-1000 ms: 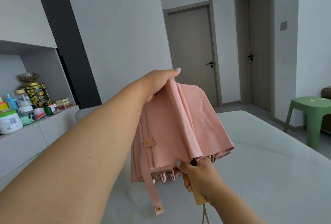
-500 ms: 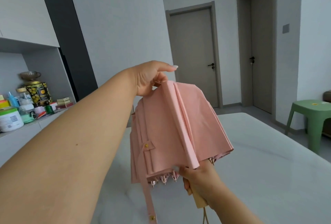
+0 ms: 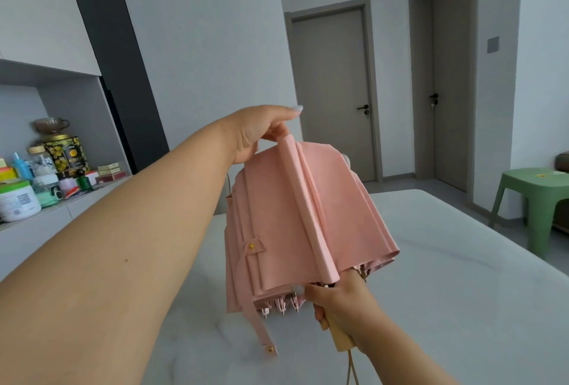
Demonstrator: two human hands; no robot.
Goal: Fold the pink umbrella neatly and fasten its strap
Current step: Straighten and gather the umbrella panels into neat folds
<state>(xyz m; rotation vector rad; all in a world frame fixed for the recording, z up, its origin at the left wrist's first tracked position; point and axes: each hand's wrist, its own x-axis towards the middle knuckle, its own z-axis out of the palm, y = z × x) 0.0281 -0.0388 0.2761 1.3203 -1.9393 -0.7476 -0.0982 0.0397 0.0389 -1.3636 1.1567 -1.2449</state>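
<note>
Collapsed pink fabric umbrella (image 3: 301, 224) held in the air above the pale marble table (image 3: 462, 276), long axis running near to far. Far tip pinched by left hand (image 3: 261, 135); pale wooden handle (image 3: 338, 338) gripped near by right hand (image 3: 341, 304). Loose pink strap with brass snap (image 3: 261, 320) dangling unfastened at left, nearer the right hand.

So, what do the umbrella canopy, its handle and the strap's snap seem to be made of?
Canopy: thin woven fabric, matte pink; it creases into soft flat pleats.
Handle: pale, matte, probably light wood, though plastic is possible; mostly hidden by the right hand.
Snap: small, shiny and gold-coloured, likely metal.
</note>
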